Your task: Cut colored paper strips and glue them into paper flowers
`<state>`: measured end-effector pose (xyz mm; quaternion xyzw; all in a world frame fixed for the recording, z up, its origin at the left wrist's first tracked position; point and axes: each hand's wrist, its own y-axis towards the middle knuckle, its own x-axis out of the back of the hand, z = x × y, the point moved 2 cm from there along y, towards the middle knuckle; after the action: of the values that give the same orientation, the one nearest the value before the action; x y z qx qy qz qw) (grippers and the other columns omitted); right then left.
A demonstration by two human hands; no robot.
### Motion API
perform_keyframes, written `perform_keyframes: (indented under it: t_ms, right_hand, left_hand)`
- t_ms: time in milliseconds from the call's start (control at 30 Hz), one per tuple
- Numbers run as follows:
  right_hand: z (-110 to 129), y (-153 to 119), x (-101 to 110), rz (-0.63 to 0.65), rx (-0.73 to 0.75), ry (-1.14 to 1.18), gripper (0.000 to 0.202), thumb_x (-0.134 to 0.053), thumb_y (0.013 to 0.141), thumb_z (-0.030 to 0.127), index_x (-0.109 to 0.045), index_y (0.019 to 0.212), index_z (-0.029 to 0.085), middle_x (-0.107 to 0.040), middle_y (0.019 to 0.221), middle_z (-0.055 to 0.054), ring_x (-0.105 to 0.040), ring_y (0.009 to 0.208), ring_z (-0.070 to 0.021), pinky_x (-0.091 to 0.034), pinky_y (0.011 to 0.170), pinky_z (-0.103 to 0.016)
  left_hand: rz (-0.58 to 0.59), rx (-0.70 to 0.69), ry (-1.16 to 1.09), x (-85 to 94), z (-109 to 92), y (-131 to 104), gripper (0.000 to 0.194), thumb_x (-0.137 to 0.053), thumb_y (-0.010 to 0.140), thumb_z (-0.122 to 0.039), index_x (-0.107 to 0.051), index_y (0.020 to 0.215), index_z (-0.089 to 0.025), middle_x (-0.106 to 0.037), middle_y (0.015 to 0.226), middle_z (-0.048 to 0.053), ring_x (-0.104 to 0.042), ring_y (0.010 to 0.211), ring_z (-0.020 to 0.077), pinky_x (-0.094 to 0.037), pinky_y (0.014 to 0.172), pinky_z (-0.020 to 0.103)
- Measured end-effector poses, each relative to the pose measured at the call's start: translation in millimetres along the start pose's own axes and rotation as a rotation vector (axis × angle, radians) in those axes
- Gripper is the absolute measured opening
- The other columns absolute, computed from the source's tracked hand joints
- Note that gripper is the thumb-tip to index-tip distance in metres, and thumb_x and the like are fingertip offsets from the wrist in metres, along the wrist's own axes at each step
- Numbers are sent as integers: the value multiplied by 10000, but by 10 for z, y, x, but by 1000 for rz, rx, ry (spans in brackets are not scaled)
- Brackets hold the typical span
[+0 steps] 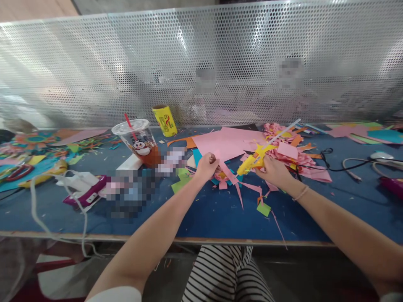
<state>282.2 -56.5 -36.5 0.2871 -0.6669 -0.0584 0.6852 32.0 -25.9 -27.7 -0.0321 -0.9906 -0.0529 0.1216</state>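
My right hand (275, 171) is wrapped round the handle of a yellow hot glue gun (252, 161). A whitish glue stick (286, 131) sticks out of its back end. Its nozzle points down and left, close to a pink paper strip (229, 173). The fingers of my left hand (207, 167) are pinched at the upper end of that strip. Below the strip lies a small pink paper piece (223, 184), partly hidden by it. Large pink paper sheets (225, 142) lie just behind both hands.
Crinkled pink paper flowers (299, 157) lie right of the glue gun, beside a black cable (333, 169). A lidded drink cup (143, 144) and a yellow tube (165, 121) stand at left. Green scraps (263, 209) lie near the front. A perforated metal screen (201, 63) borders the blue table (201, 226).
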Motion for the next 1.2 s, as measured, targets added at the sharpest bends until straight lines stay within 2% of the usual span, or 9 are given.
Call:
perform_keyframes:
  t_ms: [300,567,900,1200]
  right_hand:
    - [-7,-4,-22,59,76,-30,322,-399,835,371,-482,990,100,-617,862,-127,-601,738,-235,-345,555,-283]
    - [-3,4,51,106,50,-36,308,-408,846,382,-484,967,109,-623,878,-136,-610,756,-243,-346,560,-283]
    - [-41,1,96,100,16,-59,341,-412,849,413,-494,981,109,-630,869,-126,-613,758,-254,-352,560,-292]
    - [-75,10,133,110,-24,-57,350,-426,841,423,-493,1000,119,-634,896,-135,-614,785,-252,-373,581,-290]
  left_hand:
    - [5,-22,-34,4,-6,-8,169,-557,746,-172,-395,710,-203,-547,498,-25,-620,500,186,-461,465,261]
    - [8,-16,-29,-1,-32,-17,159,-537,754,-158,-392,705,-200,-540,504,-25,-618,497,183,-466,464,264]
    - [26,-22,-49,7,-18,-17,161,-532,755,-161,-383,708,-202,-560,505,-17,-604,472,174,-471,473,269]
    - [20,-23,-64,30,25,15,185,-591,722,-190,-406,712,-196,-553,510,-23,-608,488,170,-461,468,251]
